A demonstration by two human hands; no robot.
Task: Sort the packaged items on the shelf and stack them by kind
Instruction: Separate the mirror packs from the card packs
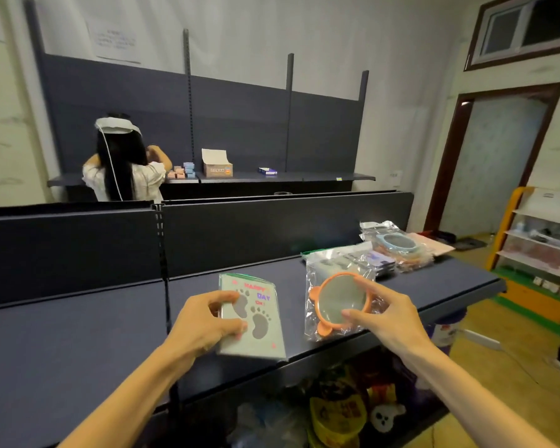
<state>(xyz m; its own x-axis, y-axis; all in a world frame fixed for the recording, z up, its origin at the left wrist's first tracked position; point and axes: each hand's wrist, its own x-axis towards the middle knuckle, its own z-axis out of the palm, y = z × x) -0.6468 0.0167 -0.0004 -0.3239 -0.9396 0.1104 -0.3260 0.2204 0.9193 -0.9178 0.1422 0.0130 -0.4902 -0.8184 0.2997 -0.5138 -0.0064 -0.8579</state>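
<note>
Left grip: the left hand (207,321) pinched the card (253,315) at its left edge, thumb on top, fingers curled under; narrow, holding.
Right grip: the right hand (385,315) held the bagged mirror (337,302), forefinger on the orange rim at 1 o'clock, thumb on the rim at 5 o'clock; a wide span, closed on the rim.
Card place: over the front edge of the shelf (78,344), at 9 o'clock from the mirror, well apart from it.
Card axis: long axis ran from 6 to 12 o'clock, tilted slightly toward 11; printed face up, with footprints and the words "HAPPY DAY" at the far end.
Mirror place: near the shelf's front edge, in a clear bag, round face toward the camera; I could not tell whether the bag touched the shelf.
Mirror axis: round, with small orange ears at 9 and 7 o'clock.
Pile: a stack of bagged mirrors (398,245), blue one on top, lay at 1 o'clock from the held mirror; count in the stack unclear.
Other packs: dark flat packs (382,263) lay just beside that stack, at its 8 o'clock; count unclear.
Count held: one card, one mirror.
Background: a person (123,169) stood at 11 o'clock by the far shelf.
</note>
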